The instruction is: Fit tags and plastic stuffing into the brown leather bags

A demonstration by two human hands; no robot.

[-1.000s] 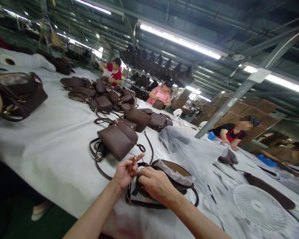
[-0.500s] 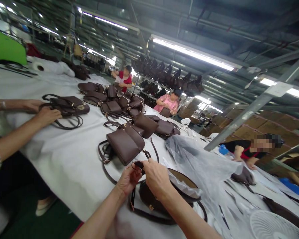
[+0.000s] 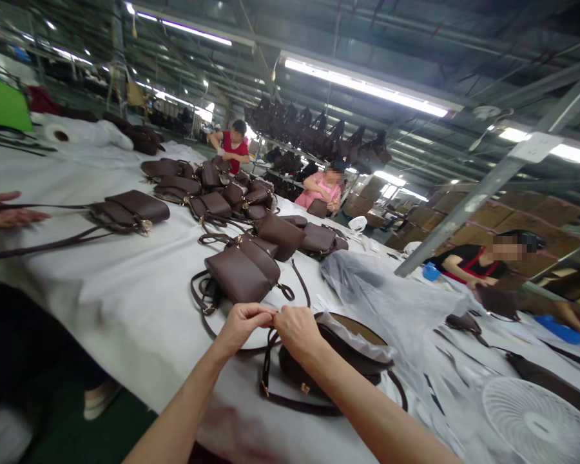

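Observation:
My left hand (image 3: 244, 327) and my right hand (image 3: 297, 330) meet fingertip to fingertip, both closed, over the near part of the table. Between them they pinch a thin dark strap (image 3: 267, 361), its held end mostly hidden by the fingers. The strap belongs to an open dark brown handbag (image 3: 292, 368) under my right wrist, partly covered by my forearm. Clear plastic film (image 3: 352, 341) lies in the bag's mouth. Just beyond my hands rests a closed brown handbag (image 3: 239, 274), its strap looped around it on the table.
Several brown handbags (image 3: 212, 205) are heaped farther back. At the left, a co-worker's hand (image 3: 14, 216) is by a bag (image 3: 130, 211) with stretched straps. Plastic sheeting (image 3: 386, 290) and a white fan (image 3: 536, 412) lie to the right. A slanting post (image 3: 468, 209) stands behind.
My hands have come together, the left turning from palm up to a pinch. The co-worker's bag at the left has been set down, and its straps are now stretched out.

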